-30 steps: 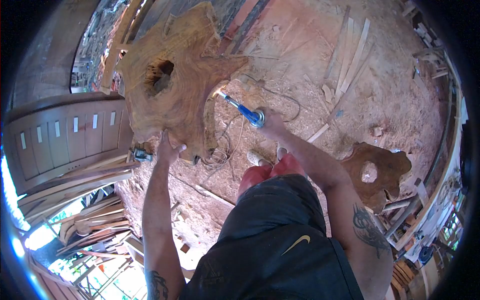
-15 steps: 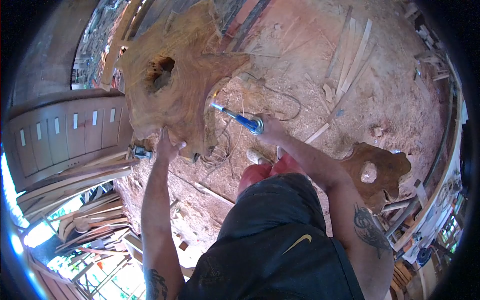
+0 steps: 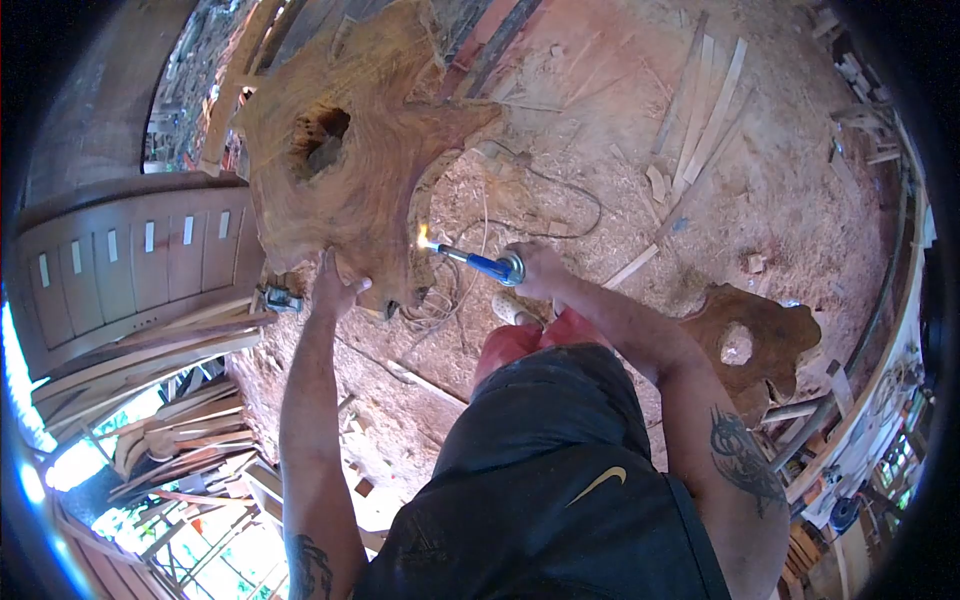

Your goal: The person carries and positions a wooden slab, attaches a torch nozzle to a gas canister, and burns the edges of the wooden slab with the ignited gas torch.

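Observation:
A large live-edge wood slab [image 3: 370, 190] with a dark hole near its middle lies ahead of me. My left hand [image 3: 335, 288] rests on its near edge, thumb and fingers spread. In my right hand [image 3: 540, 270] is a blow torch [image 3: 490, 265], gripped round its canister. The torch's blue body points left, and a yellow-orange flame [image 3: 424, 238] burns at its nozzle against the slab's right edge. My right fingers are wrapped round the far side of the canister and partly hidden.
A smaller slab [image 3: 770, 345] with a hole stands at right. Cables [image 3: 570, 190] loop over the sawdust-covered floor beside the big slab. Long wood strips [image 3: 710, 110] lie at upper right. A panelled door [image 3: 140, 265] and stacked boards [image 3: 190, 440] are at left, near a small power tool [image 3: 282, 298].
The torch has moved slightly down and toward me along the slab's edge. Its flame shows larger and yellower. My left hand remains on the slab.

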A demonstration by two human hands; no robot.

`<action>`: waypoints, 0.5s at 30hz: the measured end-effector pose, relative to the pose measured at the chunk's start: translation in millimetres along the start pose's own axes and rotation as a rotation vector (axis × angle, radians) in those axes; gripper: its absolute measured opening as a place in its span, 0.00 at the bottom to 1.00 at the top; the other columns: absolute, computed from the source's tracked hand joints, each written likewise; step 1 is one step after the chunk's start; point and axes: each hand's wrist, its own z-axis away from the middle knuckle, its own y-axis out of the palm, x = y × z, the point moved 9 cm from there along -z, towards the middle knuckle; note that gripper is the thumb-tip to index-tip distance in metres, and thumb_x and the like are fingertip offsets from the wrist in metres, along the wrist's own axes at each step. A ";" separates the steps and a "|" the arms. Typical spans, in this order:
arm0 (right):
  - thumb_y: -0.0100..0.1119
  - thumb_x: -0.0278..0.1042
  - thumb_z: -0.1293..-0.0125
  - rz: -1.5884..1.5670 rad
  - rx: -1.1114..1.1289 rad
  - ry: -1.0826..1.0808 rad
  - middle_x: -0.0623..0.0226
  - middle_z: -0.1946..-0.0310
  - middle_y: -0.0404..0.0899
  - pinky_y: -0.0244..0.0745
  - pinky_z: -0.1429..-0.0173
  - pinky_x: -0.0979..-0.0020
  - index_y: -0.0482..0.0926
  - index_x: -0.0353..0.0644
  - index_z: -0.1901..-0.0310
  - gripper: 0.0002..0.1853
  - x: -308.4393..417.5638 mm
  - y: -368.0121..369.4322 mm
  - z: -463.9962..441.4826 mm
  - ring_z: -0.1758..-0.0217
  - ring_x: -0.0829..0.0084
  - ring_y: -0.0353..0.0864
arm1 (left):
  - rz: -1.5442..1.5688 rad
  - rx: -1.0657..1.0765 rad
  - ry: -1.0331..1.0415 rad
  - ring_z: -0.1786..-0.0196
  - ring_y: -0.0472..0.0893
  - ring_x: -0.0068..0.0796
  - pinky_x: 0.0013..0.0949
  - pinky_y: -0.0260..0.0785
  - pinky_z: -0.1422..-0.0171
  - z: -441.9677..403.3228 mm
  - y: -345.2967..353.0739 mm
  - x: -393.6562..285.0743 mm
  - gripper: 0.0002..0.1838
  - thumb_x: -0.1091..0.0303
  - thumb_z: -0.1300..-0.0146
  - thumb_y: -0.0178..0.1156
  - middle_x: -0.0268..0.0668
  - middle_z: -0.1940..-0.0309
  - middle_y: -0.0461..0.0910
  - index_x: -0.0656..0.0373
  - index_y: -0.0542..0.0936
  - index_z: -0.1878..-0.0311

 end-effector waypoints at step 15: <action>0.71 0.43 0.51 0.040 0.226 0.027 0.62 0.43 0.81 0.77 0.36 0.56 0.80 0.49 0.43 0.30 6.0 28.6 23.2 0.39 0.55 0.79 | -0.045 0.018 -0.012 0.20 0.58 0.51 0.44 0.55 0.18 3.6 -4.3 -7.6 0.63 0.49 0.49 0.79 0.54 0.20 0.54 0.64 0.50 0.20</action>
